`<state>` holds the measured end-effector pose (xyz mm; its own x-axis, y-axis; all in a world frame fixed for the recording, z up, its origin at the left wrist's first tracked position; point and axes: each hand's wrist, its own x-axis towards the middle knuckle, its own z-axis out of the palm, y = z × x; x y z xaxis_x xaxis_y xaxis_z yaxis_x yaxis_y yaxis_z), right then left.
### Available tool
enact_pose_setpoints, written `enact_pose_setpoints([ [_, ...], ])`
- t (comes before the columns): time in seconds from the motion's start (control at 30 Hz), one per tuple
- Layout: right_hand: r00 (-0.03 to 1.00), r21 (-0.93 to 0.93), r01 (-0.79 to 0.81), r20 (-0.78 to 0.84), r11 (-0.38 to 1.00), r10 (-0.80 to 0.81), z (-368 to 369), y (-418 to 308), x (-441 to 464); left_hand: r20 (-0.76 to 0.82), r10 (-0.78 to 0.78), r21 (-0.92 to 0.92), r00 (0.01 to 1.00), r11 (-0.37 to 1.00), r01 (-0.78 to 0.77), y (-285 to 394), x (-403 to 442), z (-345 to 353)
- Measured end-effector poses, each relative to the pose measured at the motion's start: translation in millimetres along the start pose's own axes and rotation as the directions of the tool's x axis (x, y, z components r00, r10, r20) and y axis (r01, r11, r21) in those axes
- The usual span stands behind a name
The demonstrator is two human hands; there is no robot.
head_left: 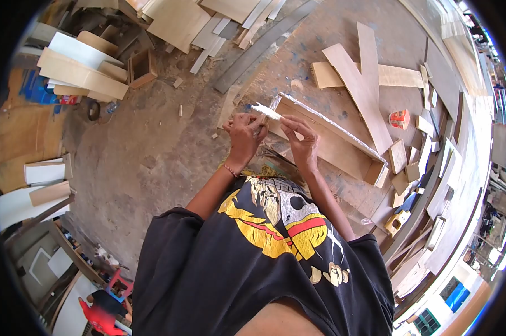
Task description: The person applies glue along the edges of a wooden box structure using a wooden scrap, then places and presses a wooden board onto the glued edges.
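My right hand (302,134) is closed in a pinch on a small strip thickly coated in white paste (267,111). My left hand (244,133) is beside it with curled fingers, just under the white strip; what it holds, if anything, is hidden. Beyond both hands lies a long, shallow wooden box frame (327,144) on the work surface. White paste runs along its far top edge and its left end. The strip appears above the frame's left corner; I cannot tell whether they touch.
Bare boards (358,89) lie crossed beyond the frame. A red and white tub (399,119) stands right of them. Offcuts (398,157) and a yellow-handled saw (397,223) lie at right. Stacked panels (85,64) stand on the left floor. Another person in red (99,313) is at lower left.
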<state>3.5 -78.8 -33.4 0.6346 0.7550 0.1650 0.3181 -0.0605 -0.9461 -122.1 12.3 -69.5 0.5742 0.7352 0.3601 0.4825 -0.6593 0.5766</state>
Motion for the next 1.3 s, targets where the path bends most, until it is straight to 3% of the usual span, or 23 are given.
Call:
enact_pose_setpoints([
  [0.23, 0.989, -0.151, 0.141, -0.024, 0.978, -0.147, 7.1, 14.9, -9.7, 0.054, -0.006, 0.025, 0.999, 1.000, 0.005, 1.3, 0.7, -1.5],
  [0.3, 0.960, -0.276, 0.269, 0.005, 0.923, -0.278, 4.3, 15.8, -11.3, 0.027, 0.011, 0.011, 1.000, 1.000, -0.011, 1.3, 0.7, -0.3],
  [0.73, 0.961, -0.337, 0.270, 0.032, 0.902, -0.276, -10.5, 19.7, -26.7, 0.045, -0.002, 0.053, 0.999, 0.999, -0.001, 2.5, 0.3, -1.7],
  [0.93, 0.952, -0.450, 0.287, 0.036, 0.846, -0.304, -25.1, 9.1, -34.0, 0.045, -0.004, 0.048, 0.999, 0.999, 0.002, 1.0, -0.7, -1.5],
  [1.13, 0.965, -0.484, 0.226, -0.008, 0.845, -0.263, -31.9, -0.8, -35.3, 0.083, -0.010, 0.062, 0.997, 0.998, 0.005, -0.8, -1.9, -0.8],
  [1.23, 0.934, -0.513, 0.273, -0.063, 0.814, -0.352, -26.5, -10.3, -19.0, 0.058, -0.004, 0.037, 0.998, 0.999, 0.001, 1.2, -1.5, -0.8],
  [1.3, 0.890, -0.611, 0.346, -0.027, 0.712, -0.455, -23.0, -19.7, -7.4, 0.071, -0.016, 0.048, 0.997, 0.999, 0.012, 4.0, 0.3, -3.8],
])
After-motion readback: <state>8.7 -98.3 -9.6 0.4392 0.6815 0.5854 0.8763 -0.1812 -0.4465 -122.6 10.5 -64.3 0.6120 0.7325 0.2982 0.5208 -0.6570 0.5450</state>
